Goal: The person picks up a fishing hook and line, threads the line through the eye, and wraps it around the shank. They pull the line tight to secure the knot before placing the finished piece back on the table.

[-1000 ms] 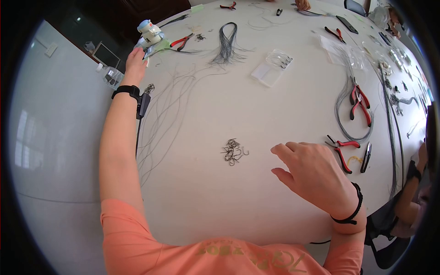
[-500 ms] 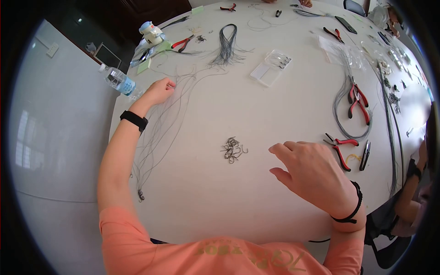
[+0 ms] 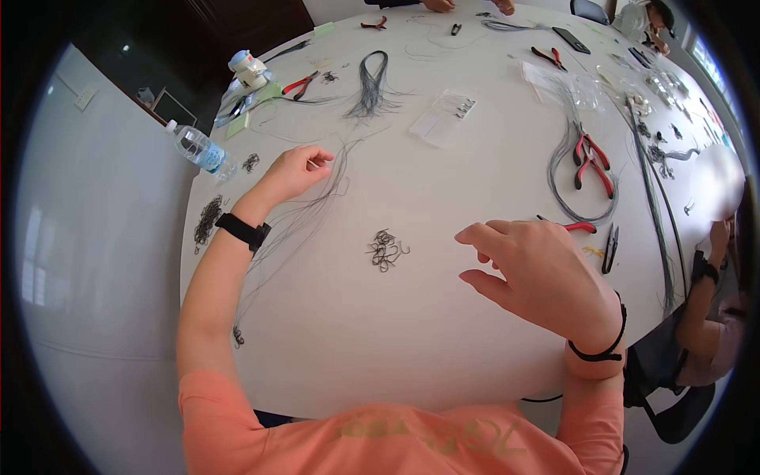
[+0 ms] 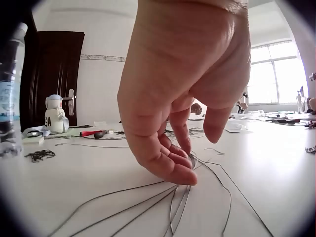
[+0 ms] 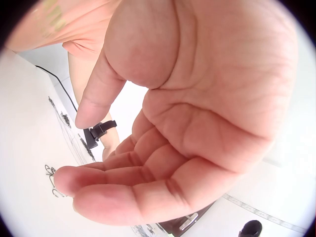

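Observation:
My left hand [image 3: 297, 172] is over the left part of the table. In the left wrist view its curled fingers gather several thin grey fishing lines [image 4: 123, 210], which fan out below the fingertips over the white surface. At the lines' near end lies a small cluster of dark hooks [image 3: 238, 337]. My right hand [image 3: 538, 265] holds nothing; its fingers are relaxed and the thumb stands apart, as the right wrist view shows. A loose pile of fish hooks [image 3: 386, 251] lies on the table between the hands, left of the right fingertips.
Beside the left arm are a dark hook heap [image 3: 209, 222] and a water bottle [image 3: 198, 148]. Farther back are a looped line bundle [image 3: 370, 87] and a clear plastic box [image 3: 442, 119]. Red-handled pliers [image 3: 592, 165] lie right. Other people's hands [image 3: 437, 5] are at the far edge.
My left hand has come back from the far left corner, toward me and rightward, and the fishing lines have shifted right with it. The right hand has barely moved; the view has turned slightly.

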`<control>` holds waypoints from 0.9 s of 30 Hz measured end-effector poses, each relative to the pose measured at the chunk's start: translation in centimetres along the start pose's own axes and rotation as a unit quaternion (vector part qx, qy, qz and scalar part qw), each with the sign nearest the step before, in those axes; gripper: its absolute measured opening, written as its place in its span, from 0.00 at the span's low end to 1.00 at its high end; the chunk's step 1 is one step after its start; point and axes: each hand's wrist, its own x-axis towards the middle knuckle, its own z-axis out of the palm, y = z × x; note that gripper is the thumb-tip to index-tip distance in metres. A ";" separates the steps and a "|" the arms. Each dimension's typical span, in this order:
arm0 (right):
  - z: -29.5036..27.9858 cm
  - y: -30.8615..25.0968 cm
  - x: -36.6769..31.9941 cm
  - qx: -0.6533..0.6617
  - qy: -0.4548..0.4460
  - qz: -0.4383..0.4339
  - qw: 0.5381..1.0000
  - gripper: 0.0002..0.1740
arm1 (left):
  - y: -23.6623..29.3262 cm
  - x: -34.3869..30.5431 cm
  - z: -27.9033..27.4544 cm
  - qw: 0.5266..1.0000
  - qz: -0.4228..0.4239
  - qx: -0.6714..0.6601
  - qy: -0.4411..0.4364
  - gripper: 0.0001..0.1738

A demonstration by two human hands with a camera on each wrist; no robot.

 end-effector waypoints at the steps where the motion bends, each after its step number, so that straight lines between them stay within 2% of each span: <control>1: -0.8 0.3 -0.5 -0.004 0.002 0.015 1.000 0.17 | 0.4 -0.4 0.5 0.989 0.079 0.118 0.034 0.14; 2: -1.9 0.7 -1.2 0.032 0.032 0.011 0.999 0.17 | 0.8 -0.5 1.3 0.958 0.162 0.228 0.068 0.15; 4: -3.8 2.9 -2.6 0.069 0.125 -0.023 0.989 0.17 | 0.9 -1.1 2.1 0.966 0.137 0.219 0.005 0.15; 5: -5.1 3.6 -3.4 0.081 0.152 0.043 0.984 0.16 | 0.5 -1.2 2.0 0.956 0.138 0.256 0.045 0.18; 6: -5.8 5.2 -4.2 0.093 0.208 0.050 0.972 0.16 | -0.1 -1.4 1.9 0.943 0.136 0.291 0.087 0.20; 7: -6.9 5.8 -4.7 0.068 0.220 0.135 0.964 0.16 | -0.7 -1.9 1.3 0.930 0.121 0.326 0.116 0.21; 8: -7.1 7.5 -5.4 0.034 0.249 0.156 0.955 0.16 | -0.4 -2.8 1.1 0.915 0.105 0.361 0.147 0.22; 9: -6.8 9.3 -5.8 0.001 0.277 0.175 0.945 0.16 | -0.1 -3.9 1.2 0.919 0.115 0.342 0.157 0.22; 10: -6.5 10.0 -5.7 -0.002 0.277 0.180 0.944 0.16 | 0.6 -5.4 1.1 0.923 0.123 0.324 0.166 0.23; 12: -5.8 11.3 -5.6 -0.050 0.179 0.261 0.947 0.14 | 3.3 -9.0 2.1 0.931 0.141 0.297 0.157 0.22; 15: -2.0 14.9 -4.3 -0.039 0.131 0.228 0.964 0.10 | 7.8 -14.8 4.2 0.938 0.143 0.283 0.138 0.22; 17: 0.4 16.6 -3.1 -0.056 0.138 0.219 0.964 0.09 | 10.1 -17.6 5.2 0.960 0.133 0.230 0.084 0.23; 18: 1.2 17.0 -2.5 -0.072 0.149 0.208 0.964 0.09 | 10.9 -18.4 5.7 0.961 0.131 0.230 0.084 0.23; 20: 2.1 17.1 -1.6 -0.105 0.162 0.204 0.960 0.08 | 11.7 -19.4 6.3 0.960 0.200 0.151 0.122 0.22; 24: 3.6 18.5 -0.5 -0.152 0.186 0.181 0.954 0.05 | 11.6 -19.2 7.1 0.954 0.242 0.126 0.124 0.20; 26: 3.3 18.1 -0.7 -0.140 0.189 0.192 0.953 0.05 | 11.6 -18.7 7.2 0.972 0.221 0.061 0.046 0.19; 27: 2.9 17.7 -0.9 -0.127 0.192 0.201 0.952 0.05 | 11.3 -18.2 7.7 0.972 0.222 0.061 0.045 0.19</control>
